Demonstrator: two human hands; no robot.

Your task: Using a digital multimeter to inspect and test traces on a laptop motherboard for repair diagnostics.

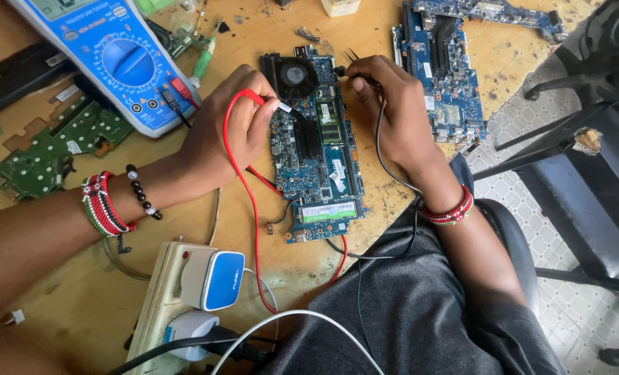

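A blue laptop circuit board [320,163] with a black fan lies on the wooden bench between my hands. My left hand [226,132] grips a red test probe [271,103], its tip touching the board's left side. The probe's red lead [243,187] loops down past the board. My right hand [386,111] pinches a black test probe [343,71] against the board's top edge beside the fan, and its black lead [382,163] runs under my wrist. Both leads trace back to a blue multimeter [118,59] at the upper left.
A second blue circuit board [448,69] lies to the right, a green board [52,149] to the left. A power strip [163,305] with a blue-and-white adapter [215,278] sits near the front edge. Black chair frames [580,139] stand on the tiled floor at right.
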